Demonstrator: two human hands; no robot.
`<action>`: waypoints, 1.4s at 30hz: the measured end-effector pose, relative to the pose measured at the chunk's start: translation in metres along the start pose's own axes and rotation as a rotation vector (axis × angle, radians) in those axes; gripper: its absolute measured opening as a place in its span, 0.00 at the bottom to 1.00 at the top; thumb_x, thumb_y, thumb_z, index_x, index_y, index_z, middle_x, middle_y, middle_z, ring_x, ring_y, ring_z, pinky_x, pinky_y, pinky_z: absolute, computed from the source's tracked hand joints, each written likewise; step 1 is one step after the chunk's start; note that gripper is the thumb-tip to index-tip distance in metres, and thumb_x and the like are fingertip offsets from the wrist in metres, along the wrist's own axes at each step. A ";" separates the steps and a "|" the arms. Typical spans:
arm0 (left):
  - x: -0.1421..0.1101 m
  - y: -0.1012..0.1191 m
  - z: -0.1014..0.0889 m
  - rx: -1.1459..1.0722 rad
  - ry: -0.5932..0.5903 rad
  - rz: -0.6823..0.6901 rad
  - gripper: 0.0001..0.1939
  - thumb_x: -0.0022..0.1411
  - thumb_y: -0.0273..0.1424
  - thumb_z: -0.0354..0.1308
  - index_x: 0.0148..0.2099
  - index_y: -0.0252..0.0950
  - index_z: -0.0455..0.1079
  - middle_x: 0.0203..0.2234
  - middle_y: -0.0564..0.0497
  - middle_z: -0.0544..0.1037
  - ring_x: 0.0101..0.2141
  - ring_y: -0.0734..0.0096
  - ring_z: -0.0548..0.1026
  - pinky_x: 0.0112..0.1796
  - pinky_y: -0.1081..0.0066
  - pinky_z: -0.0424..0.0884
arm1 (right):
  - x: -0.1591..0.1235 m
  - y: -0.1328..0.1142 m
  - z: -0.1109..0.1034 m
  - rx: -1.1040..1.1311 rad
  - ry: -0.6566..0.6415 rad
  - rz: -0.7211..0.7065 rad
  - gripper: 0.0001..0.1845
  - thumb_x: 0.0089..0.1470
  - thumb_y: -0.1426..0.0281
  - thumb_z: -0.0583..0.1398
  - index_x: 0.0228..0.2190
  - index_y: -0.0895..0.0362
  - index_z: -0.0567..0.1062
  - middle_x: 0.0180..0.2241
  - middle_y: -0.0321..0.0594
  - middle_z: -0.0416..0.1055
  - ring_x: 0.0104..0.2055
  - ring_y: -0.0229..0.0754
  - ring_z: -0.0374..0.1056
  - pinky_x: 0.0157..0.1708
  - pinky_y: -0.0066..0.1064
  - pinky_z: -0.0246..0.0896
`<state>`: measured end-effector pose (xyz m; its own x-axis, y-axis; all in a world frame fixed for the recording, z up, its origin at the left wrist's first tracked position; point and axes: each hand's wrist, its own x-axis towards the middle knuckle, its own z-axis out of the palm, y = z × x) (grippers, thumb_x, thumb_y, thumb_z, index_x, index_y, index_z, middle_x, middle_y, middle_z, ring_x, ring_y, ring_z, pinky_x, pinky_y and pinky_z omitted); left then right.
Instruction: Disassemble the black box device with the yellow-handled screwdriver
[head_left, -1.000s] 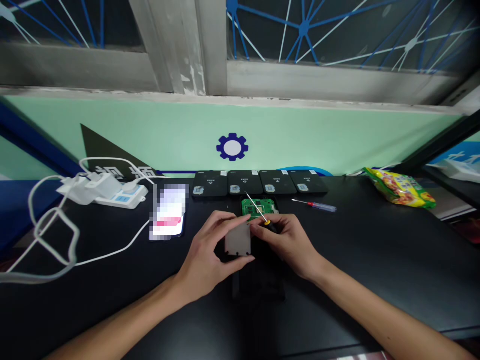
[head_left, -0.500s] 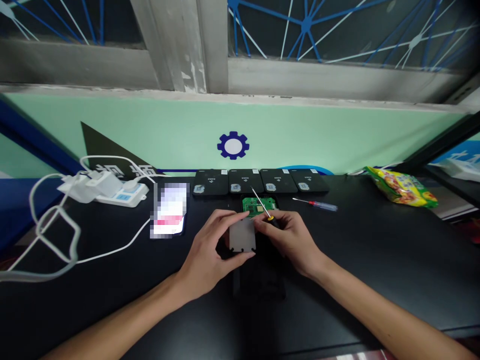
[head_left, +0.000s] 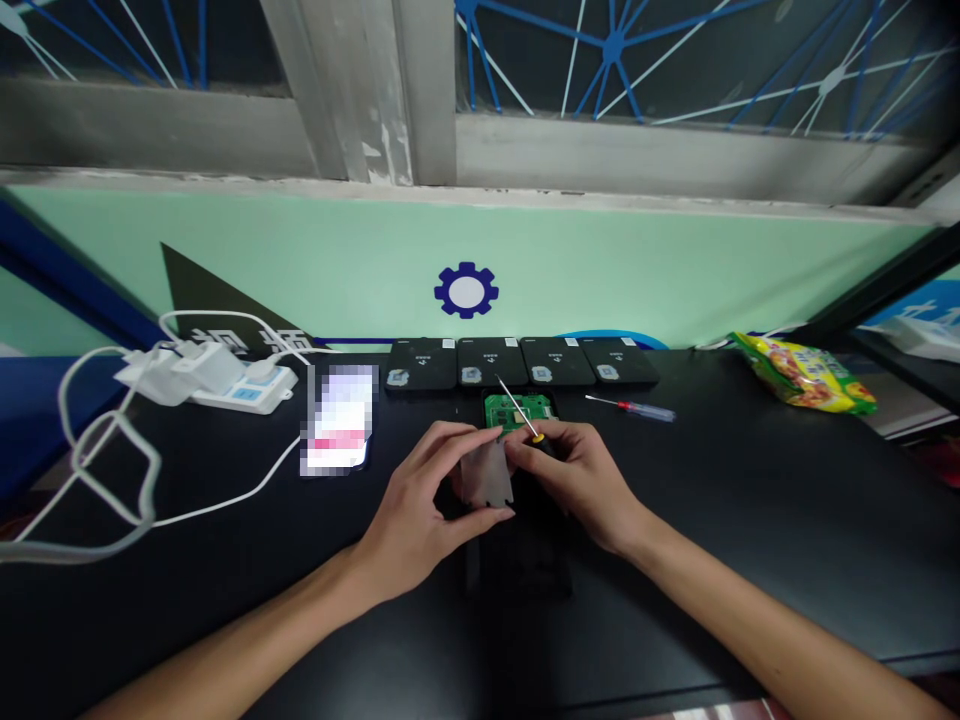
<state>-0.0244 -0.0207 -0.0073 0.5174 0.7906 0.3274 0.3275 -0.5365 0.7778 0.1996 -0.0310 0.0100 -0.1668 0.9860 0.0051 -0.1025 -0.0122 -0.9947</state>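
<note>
Left hand (head_left: 412,505), in front and left of the green circuit board (head_left: 498,410), is bare; fingers (head_left: 463,443) are slim. Right hand (head_left: 583,478), in front and right of the board, is likewise bare. Left forearm (head_left: 300,620) and right forearm (head_left: 720,580) are uncovered, widening with distance from the board.

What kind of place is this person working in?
Probably an electronics work area, maybe a workshop: there's a bare green circuit board, a screwdriver in the right hand and another screwdriver on the black table.

Green circuit board (head_left: 501,408), grey plate (head_left: 486,476), black-and-yellow screwdriver handle (head_left: 541,443), black tabletop (head_left: 720,500), pale green wall (head_left: 337,265)
</note>
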 end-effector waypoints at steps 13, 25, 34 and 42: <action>-0.001 -0.002 0.003 -0.131 0.031 -0.010 0.35 0.66 0.37 0.75 0.70 0.54 0.67 0.56 0.50 0.72 0.46 0.65 0.78 0.44 0.63 0.80 | -0.002 -0.004 0.005 0.036 -0.006 0.044 0.18 0.52 0.55 0.77 0.34 0.57 0.86 0.27 0.36 0.74 0.25 0.36 0.59 0.24 0.29 0.52; 0.000 -0.002 0.002 -0.151 0.025 -0.021 0.34 0.67 0.38 0.75 0.70 0.53 0.66 0.57 0.47 0.73 0.52 0.59 0.78 0.49 0.56 0.82 | -0.002 0.002 0.004 0.054 -0.081 -0.014 0.17 0.53 0.59 0.77 0.39 0.55 0.83 0.37 0.38 0.76 0.40 0.44 0.70 0.45 0.36 0.64; -0.001 -0.002 0.003 -0.162 0.023 -0.035 0.35 0.66 0.39 0.75 0.70 0.54 0.67 0.57 0.48 0.74 0.53 0.59 0.78 0.52 0.55 0.82 | -0.003 0.005 0.004 0.016 -0.090 -0.003 0.21 0.49 0.60 0.79 0.40 0.54 0.80 0.39 0.37 0.73 0.40 0.43 0.66 0.39 0.35 0.60; 0.001 0.000 0.003 -0.150 0.008 -0.020 0.34 0.67 0.39 0.74 0.70 0.53 0.66 0.57 0.48 0.74 0.52 0.59 0.78 0.50 0.58 0.82 | -0.004 0.002 0.005 0.009 -0.108 -0.049 0.18 0.60 0.55 0.73 0.41 0.55 0.80 0.39 0.40 0.74 0.43 0.46 0.68 0.49 0.40 0.62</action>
<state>-0.0221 -0.0208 -0.0088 0.5053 0.8033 0.3153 0.2156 -0.4713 0.8552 0.1947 -0.0357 0.0089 -0.2664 0.9617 0.0652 -0.1217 0.0336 -0.9920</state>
